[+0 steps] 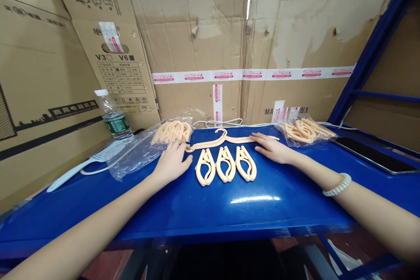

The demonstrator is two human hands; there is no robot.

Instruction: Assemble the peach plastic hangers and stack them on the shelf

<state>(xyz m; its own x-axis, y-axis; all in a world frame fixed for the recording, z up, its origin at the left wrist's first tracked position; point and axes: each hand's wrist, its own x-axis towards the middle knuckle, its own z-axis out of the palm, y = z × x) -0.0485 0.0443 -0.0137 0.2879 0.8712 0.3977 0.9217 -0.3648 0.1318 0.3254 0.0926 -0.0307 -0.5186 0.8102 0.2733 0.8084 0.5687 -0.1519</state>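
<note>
An unfolded cream plastic folding hanger (210, 143) lies on the blue table, its hook pointing to the back. My left hand (172, 161) rests by the hanger's left end, fingers stretched forward and thumb apart; whether it touches the hanger I cannot tell. Over the hanger's right arm lie the fingers of my right hand (274, 148), extended and loosely spread, palm down. In front of the hanger, three folded hangers stand in a row: a left one (199, 174), a middle one (219, 174) and a right one (240, 173).
Bagged folded hangers (175, 131) lie behind my left hand, and another bag of hangers (303, 130) is at the right. A water bottle (114, 118), a pale brush (75, 168) and a phone (377, 154) are at the sides. Cardboard (197, 48) walls the back.
</note>
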